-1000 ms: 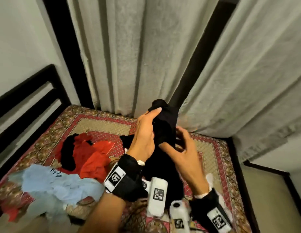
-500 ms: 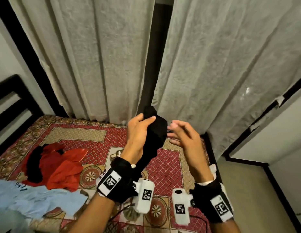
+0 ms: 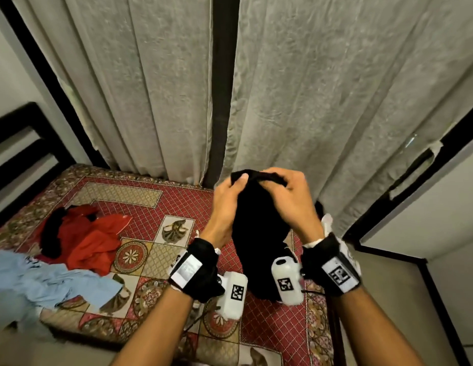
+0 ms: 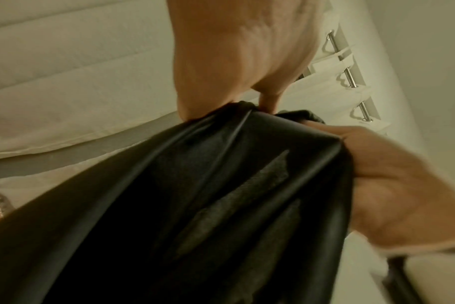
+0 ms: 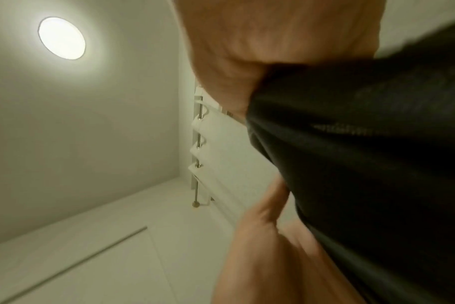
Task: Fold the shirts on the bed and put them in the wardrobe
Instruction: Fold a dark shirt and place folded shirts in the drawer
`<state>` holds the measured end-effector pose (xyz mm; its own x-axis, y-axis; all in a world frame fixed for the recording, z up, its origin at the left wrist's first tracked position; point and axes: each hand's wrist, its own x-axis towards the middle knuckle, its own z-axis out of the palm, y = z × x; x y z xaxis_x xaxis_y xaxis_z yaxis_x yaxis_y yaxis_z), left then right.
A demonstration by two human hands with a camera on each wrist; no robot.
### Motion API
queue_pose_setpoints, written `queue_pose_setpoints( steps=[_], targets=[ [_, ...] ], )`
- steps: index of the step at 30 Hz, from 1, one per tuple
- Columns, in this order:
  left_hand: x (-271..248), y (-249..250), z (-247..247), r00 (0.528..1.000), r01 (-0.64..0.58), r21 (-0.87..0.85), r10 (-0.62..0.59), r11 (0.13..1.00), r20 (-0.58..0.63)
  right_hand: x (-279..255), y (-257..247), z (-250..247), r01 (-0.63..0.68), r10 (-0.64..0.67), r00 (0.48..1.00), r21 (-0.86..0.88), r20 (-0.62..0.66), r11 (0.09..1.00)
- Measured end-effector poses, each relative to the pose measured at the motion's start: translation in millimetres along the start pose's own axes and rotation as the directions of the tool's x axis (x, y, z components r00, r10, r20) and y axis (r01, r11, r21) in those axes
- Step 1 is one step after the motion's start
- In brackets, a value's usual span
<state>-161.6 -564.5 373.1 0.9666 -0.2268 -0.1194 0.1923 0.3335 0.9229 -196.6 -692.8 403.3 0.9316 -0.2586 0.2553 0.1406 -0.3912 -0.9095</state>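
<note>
A black shirt [image 3: 259, 233] hangs in the air above the right end of the bed [image 3: 140, 196]. My left hand [image 3: 230, 196] grips its top edge on the left, thumb over the cloth. Close beside it my right hand [image 3: 285, 194] grips the same edge with curled fingers. The left wrist view shows the black shirt [image 4: 195, 205] bunched below both hands, and the right wrist view shows the black shirt [image 5: 364, 154] gathered in the fist. On the bed's left lie a crumpled red shirt [image 3: 90, 239] with a black garment [image 3: 51, 236] on it, and a light blue shirt [image 3: 50, 283].
Grey curtains [image 3: 322, 96] hang right behind my hands, split by a dark post [image 3: 221, 88]. A black headboard [image 3: 21, 143] stands at the left. A dark-framed white panel [image 3: 428, 202] and bare floor [image 3: 388, 299] lie to the right of the bed.
My right hand, open beside the shirt half a second ago, now grips its top edge next to my left hand. Both hands and the shirt have shifted right, and my view has turned right.
</note>
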Motion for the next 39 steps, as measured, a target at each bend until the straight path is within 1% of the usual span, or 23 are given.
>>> queue_pose_setpoints(
  steps=[2,3,5,7,10,12,14,16,17,19,21,23,25,27,29,30,31,33,35,36,37,38,39],
  targets=[
    [-4.4,-10.0,10.2,0.997,0.006,-0.066,-0.001,0.998,0.081,11.9,-7.8,-14.6,-0.044,0.049,0.999,0.167,-0.021,0.985],
    [-5.8,-15.6,12.3,0.991,-0.013,-0.037,0.018,0.999,0.129,18.2,-12.5,-23.5,-0.061,0.072,0.996,0.208,-0.046,0.976],
    [-6.4,-32.9,12.8,0.971,-0.081,0.138,0.047,0.987,0.236,31.1,-20.6,-44.5,-0.039,0.059,0.991,0.161,-0.124,0.986],
    [-2.3,-58.4,8.7,0.960,-0.142,0.355,0.041,0.924,0.276,42.0,-28.0,-62.3,0.030,-0.022,0.983,0.043,-0.184,0.999],
    [4.2,-101.3,-9.2,0.991,-0.090,0.486,0.032,0.869,0.126,54.0,-40.3,-81.7,0.080,-0.079,0.969,-0.006,-0.236,0.997],
    [9.6,-128.6,-31.4,0.999,0.020,0.612,-0.042,0.790,0.022,56.8,-42.7,-93.1,0.111,-0.098,0.954,0.033,-0.283,0.993],
    [14.9,-161.8,-66.0,0.984,0.164,0.716,-0.162,0.678,-0.072,55.7,-39.7,-101.8,0.140,-0.119,0.926,0.036,-0.357,0.989],
    [16.2,-185.4,-101.6,0.937,0.341,0.672,-0.296,0.658,-0.185,52.9,-32.4,-111.9,0.138,-0.134,0.908,-0.019,-0.397,0.990],
    [18.7,-195.0,-121.9,0.897,0.440,0.617,-0.350,0.653,-0.269,51.7,-27.7,-115.2,0.117,-0.134,0.912,-0.067,-0.387,0.991],
    [22.5,-201.0,-156.6,0.800,0.588,0.416,-0.421,0.694,-0.428,48.9,-15.0,-124.4,0.047,-0.107,0.929,-0.174,-0.354,0.984],
    [29.0,-197.0,-189.2,0.734,0.606,0.193,-0.449,0.772,-0.509,45.2,0.8,-134.3,-0.059,-0.013,0.952,-0.226,-0.306,0.972],
    [34.6,-177.2,-211.9,0.744,0.544,0.110,-0.417,0.832,-0.522,43.7,19.1,-142.6,-0.184,0.118,0.969,-0.313,-0.218,0.932],
    [35.4,-143.8,-226.1,0.806,0.483,0.164,-0.363,0.860,-0.468,45.5,35.3,-152.8,-0.277,0.240,0.960,-0.390,-0.142,0.878],
    [33.7,-108.0,-235.1,0.867,0.457,0.378,-0.307,0.805,-0.392,49.3,52.2,-165.4,-0.337,0.317,0.941,-0.397,-0.118,0.854],
    [28.6,-73.3,-237.8,0.892,0.451,0.563,-0.332,0.693,-0.306,55.1,67.9,-173.2,-0.373,0.346,0.928,-0.400,-0.142,0.837],
    [26.2,-58.9,-238.1,0.894,0.448,0.606,-0.351,0.657,-0.279,57.2,75.4,-173.1,-0.380,0.352,0.925,-0.422,-0.147,0.823],
    [26.7,-47.8,-238.8,0.892,0.452,0.603,-0.345,0.657,-0.294,58.1,81.6,-169.4,-0.377,0.362,0.924,-0.456,-0.124,0.806],
    [34.9,-36.2,-238.9,0.885,0.433,0.537,-0.230,0.724,-0.404,58.4,90.9,-160.0,-0.354,0.369,0.927,-0.489,-0.070,0.797],
    [47.1,-38.8,-232.0,0.847,0.398,0.436,-0.140,0.807,-0.514,63.1,100.0,-151.4,-0.371,0.356,0.928,-0.341,-0.110,0.863],
    [51.6,-43.4,-226.2,0.818,0.384,0.364,-0.129,0.849,-0.561,66.7,102.9,-145.9,-0.375,0.354,0.927,-0.255,-0.125,0.891],
    [55.3,-53.0,-224.3,0.779,0.373,0.267,-0.144,0.889,-0.610,69.2,103.9,-137.7,-0.373,0.359,0.927,-0.194,-0.104,0.907],
    [58.3,-60.8,-219.6,0.742,0.378,0.151,-0.201,0.914,-0.640,70.5,105.1,-130.7,-0.370,0.364,0.929,-0.169,-0.069,0.913],
    [62.0,-68.6,-216.4,0.721,0.385,0.046,-0.269,0.922,-0.638,71.9,105.7,-124.2,-0.370,0.368,0.929,-0.157,-0.041,0.916]
  ],
)
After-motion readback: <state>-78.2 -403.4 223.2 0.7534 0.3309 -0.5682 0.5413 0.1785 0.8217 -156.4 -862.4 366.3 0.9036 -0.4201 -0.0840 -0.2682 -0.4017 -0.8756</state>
